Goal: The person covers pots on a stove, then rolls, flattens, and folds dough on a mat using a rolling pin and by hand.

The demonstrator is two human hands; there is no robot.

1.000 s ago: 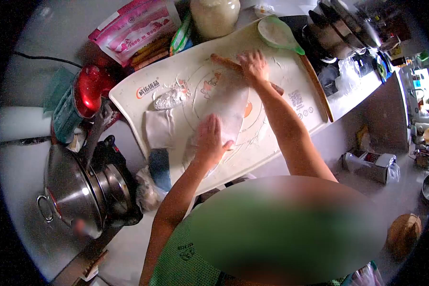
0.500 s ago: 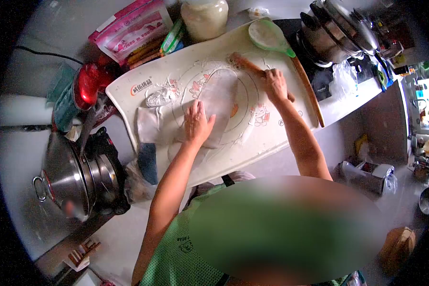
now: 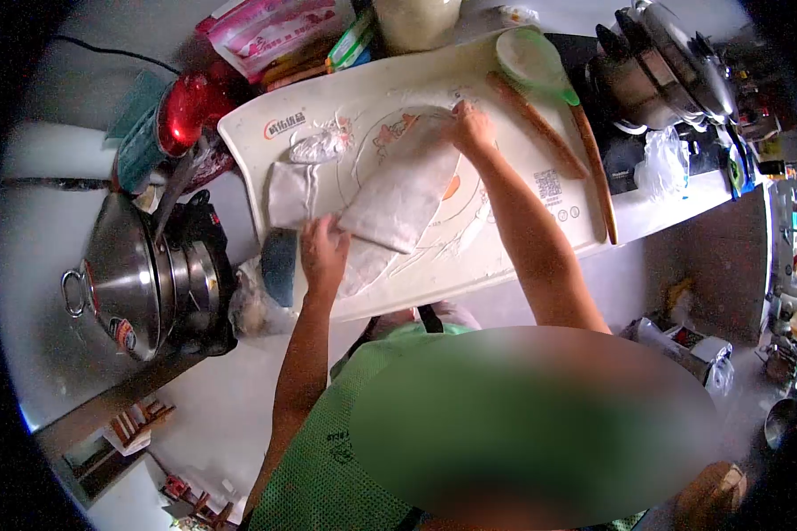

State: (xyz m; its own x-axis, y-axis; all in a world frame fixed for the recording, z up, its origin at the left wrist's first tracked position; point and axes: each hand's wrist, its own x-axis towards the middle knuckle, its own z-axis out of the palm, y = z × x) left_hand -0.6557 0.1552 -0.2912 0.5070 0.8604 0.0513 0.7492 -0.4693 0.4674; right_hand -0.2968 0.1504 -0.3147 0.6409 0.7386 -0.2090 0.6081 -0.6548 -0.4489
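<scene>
A long pale dough sheet (image 3: 403,181) lies slantwise on the white mat (image 3: 425,75), its near part folded or overlapping. My right hand (image 3: 471,131) is closed at the sheet's far right end, fingers pinching its edge. At the near left corner of the sheet is my left hand (image 3: 324,252), its fingers curled against the edge. Left of the sheet sit a smaller folded dough piece (image 3: 292,195) and a small white heap (image 3: 319,146), perhaps flour. A short wooden rolling pin (image 3: 540,128) rests on the mat to the right, touched by neither hand.
A longer rolling pin (image 3: 593,177) lies along the mat's right edge, below a green-rimmed sieve (image 3: 533,66). A blue-grey piece (image 3: 280,265) is at the left edge. Steel pots (image 3: 128,274) stand left, another pot (image 3: 633,80) right, and a pink bag (image 3: 274,35) behind.
My right hand has let go of the rolling pin and moved left onto the dough sheet's end. My left hand has shifted from the sheet's middle to its near left corner. The view has turned slightly.
</scene>
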